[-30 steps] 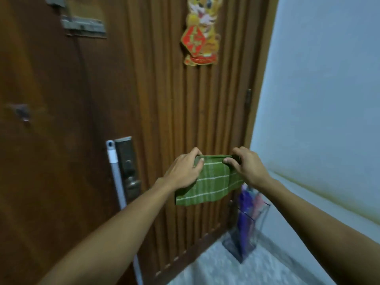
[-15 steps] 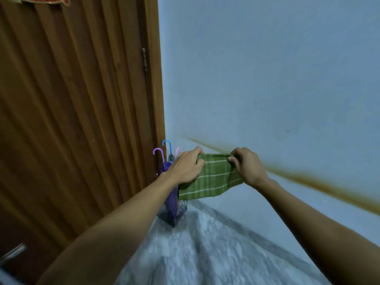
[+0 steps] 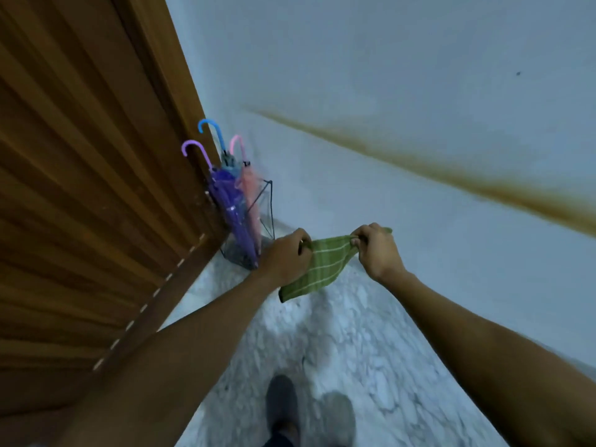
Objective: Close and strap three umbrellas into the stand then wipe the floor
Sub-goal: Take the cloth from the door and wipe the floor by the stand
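A green checked cloth point(image 3: 317, 269) hangs between my hands above the floor. My left hand point(image 3: 285, 256) pinches its left top corner and my right hand point(image 3: 375, 250) grips the right top corner. To the left, in the corner by the door, a clear wire-framed umbrella stand point(image 3: 267, 208) holds three closed umbrellas: a purple one point(image 3: 230, 208), a blue-handled one point(image 3: 216, 133) and a pink one point(image 3: 251, 191). My left hand is just right of the stand's base.
A ribbed wooden door point(image 3: 84, 195) fills the left side. A pale wall point(image 3: 387, 75) with a brown streak point(image 3: 451, 175) runs along the right. The marbled floor point(image 3: 338, 343) stretches below, with my dark shoe point(image 3: 282, 404) near the bottom.
The view has tilted down from the door to the floor and corner. Both hands have lowered the cloth, which now sags more loosely between them.
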